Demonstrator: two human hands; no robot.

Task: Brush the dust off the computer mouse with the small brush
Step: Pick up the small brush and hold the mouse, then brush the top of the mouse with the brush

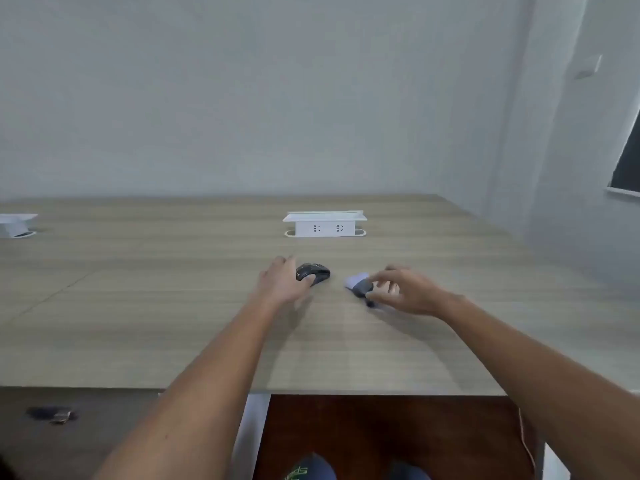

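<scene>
A black computer mouse (314, 270) lies on the wooden desk (173, 306), in front of the socket box. My left hand (282, 282) rests against the mouse's left side, thumb on its near edge and fingers curled around it. To the right lies the small brush (360, 285), with pale bristles pointing left and a dark grey body. My right hand (405, 289) hovers over the brush's handle end, fingers spread and blurred, touching or nearly touching it. I cannot tell whether it grips the brush.
A white pop-up socket box (325, 225) stands behind the mouse. Another white box (15, 225) sits at the far left edge. The desk's near edge runs across below my forearms, with a dark object (52, 414) on the floor at lower left.
</scene>
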